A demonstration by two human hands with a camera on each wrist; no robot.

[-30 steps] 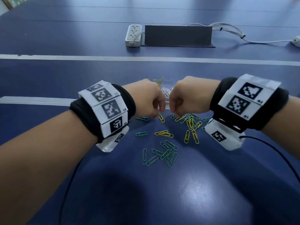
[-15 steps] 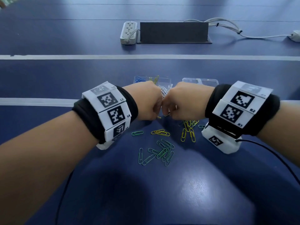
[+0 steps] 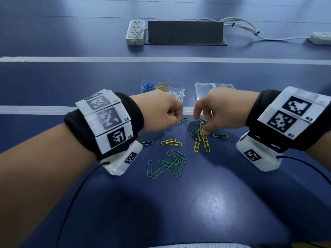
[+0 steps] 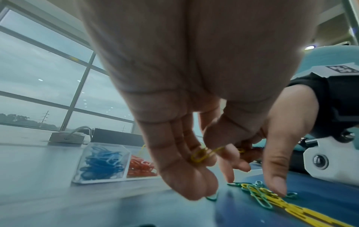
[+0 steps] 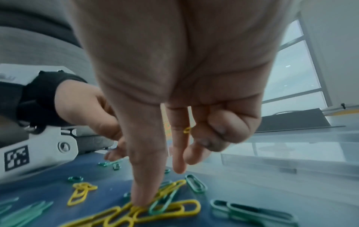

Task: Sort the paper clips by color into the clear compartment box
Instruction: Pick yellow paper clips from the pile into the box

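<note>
Left wrist: left hand [image 4: 184, 92] pinches yellow clip [image 4: 203, 154], long axis seemingly crosswise.

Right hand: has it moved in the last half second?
Yes. The right hand shifted right, off the left hand, down onto the yellow-green clip pile.

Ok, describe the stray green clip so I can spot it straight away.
On the blue table, find the white camera under the left wrist. Right beside it, left of the overlapping yellow pair, lies one green clip. It lies alone, unlike the green heap nearer the person.
</note>
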